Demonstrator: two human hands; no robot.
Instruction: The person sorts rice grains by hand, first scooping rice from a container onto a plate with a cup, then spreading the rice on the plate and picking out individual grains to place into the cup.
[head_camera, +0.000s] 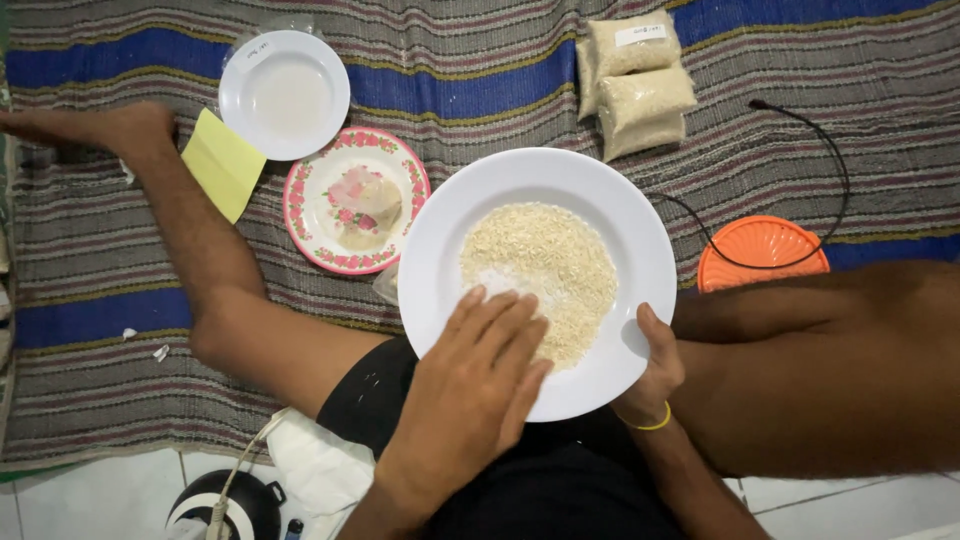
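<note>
Striped mat (120, 250) covers the floor. On the person's lap, the right hand (655, 375) grips a white plate (440, 250) by its rim; the left hand (480, 380), fingers flat and released, spreads rice (550, 260), apparently sorting it. Picking out bits likely needs a pinch.

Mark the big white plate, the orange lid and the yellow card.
big white plate (440, 250): head view, bare left rim, clear of the rice.
orange lid (762, 250): head view, centre of its ribbed top, inside the black cable loop.
yellow card (222, 160): head view, middle of the card.
</note>
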